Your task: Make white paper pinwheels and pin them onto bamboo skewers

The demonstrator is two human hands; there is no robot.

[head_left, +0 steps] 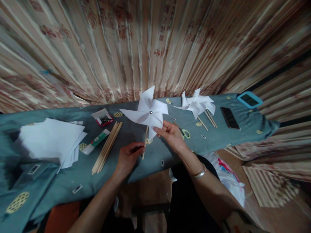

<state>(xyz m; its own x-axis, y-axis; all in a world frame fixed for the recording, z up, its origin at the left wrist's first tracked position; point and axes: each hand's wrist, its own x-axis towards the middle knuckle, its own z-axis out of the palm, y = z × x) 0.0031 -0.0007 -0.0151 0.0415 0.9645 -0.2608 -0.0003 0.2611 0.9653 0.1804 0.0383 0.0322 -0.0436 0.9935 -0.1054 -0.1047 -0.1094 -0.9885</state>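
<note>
A white paper pinwheel (157, 106) with a shiny pin at its centre stands upright before me on a thin wooden stick (146, 137). My left hand (130, 157) is closed, pinching that stick below the paper. At the pinwheel's lower right, my right hand (171, 134) pinches a paper blade between thumb and fingers. Green-handled scissors (186, 133) lie just beyond the right hand. To the left of my left hand rests a bundle of wooden sticks (108, 147).
White paper sheets (51, 139) are stacked at left. A glue stick (96, 141) and an open box of pins (103, 118) lie near the sticks. Other pinwheels (196, 103), a phone (229, 118) and a blue-framed device (250, 99) are at right. A curtain (145, 48) hangs behind.
</note>
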